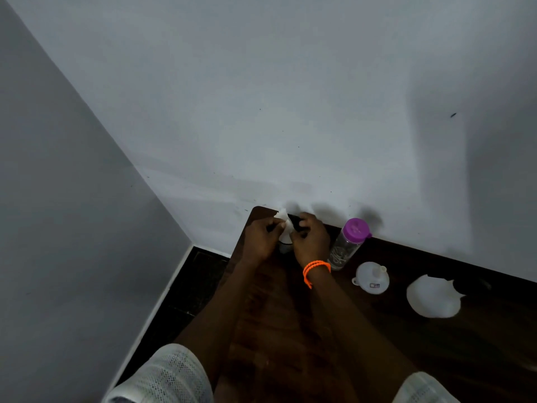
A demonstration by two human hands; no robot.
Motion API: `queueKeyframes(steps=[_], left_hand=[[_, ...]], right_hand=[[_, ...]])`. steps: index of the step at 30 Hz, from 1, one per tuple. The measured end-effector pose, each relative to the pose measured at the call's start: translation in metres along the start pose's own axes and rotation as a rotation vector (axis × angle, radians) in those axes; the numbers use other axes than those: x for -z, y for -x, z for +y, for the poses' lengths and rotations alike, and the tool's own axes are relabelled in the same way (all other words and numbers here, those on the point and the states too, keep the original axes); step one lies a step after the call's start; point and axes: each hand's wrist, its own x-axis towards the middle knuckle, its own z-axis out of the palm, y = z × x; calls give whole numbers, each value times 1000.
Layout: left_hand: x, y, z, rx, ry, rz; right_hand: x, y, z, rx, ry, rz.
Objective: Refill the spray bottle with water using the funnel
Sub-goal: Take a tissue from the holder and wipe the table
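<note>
1. Because both hands are brought together at the far corner of the tabletop (290,330), the spray bottle (286,228) is mostly hidden between them; only a pale body and a dark head part can be seen.
2. The left hand (261,238) is closed around the bottle's left side, seemingly to steady it against the twist.
3. The right hand (309,239) is curled over the dark spray head (295,221), fingers pinched on it, a hold judged to suit unscrewing the top so that the neck is opened.
4. An orange band (316,269) is worn on the right wrist.
5. The water bottle (347,244), clear with a purple lid, is stood just right of the hands, near the wall (290,112), where it can be reached once the neck is open. Its lid is on, and its water level cannot be told.
6. The funnel (372,277), white, is laid on the tabletop just beside the water bottle, apart from the spray bottle, so it is not yet seated in any neck.
7. A white crumpled thing (430,296) is left farther right, well apart from the work; what it is cannot be told.
8. The task is judged to be at its opening step: no pouring is under way.
</note>
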Motion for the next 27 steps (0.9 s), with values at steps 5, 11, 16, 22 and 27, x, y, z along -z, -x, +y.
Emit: queueKeyframes(steps=[5,11,16,22,27], left_hand=[[1,2,0,20,71,-19],[1,-1,0,29,54,21],[4,-1,0,58,141,-15],[3,8,7,-16,218,-116],[4,8,6,-43,256,-43]], right_hand=[[2,-9,-4,75,53,-22],[5,0,-6,27,-107,71],[3,-10,1,-93,-255,44],[7,-11,-11,-206,-361,22],[10,-10,-19,-249,-460,-103]])
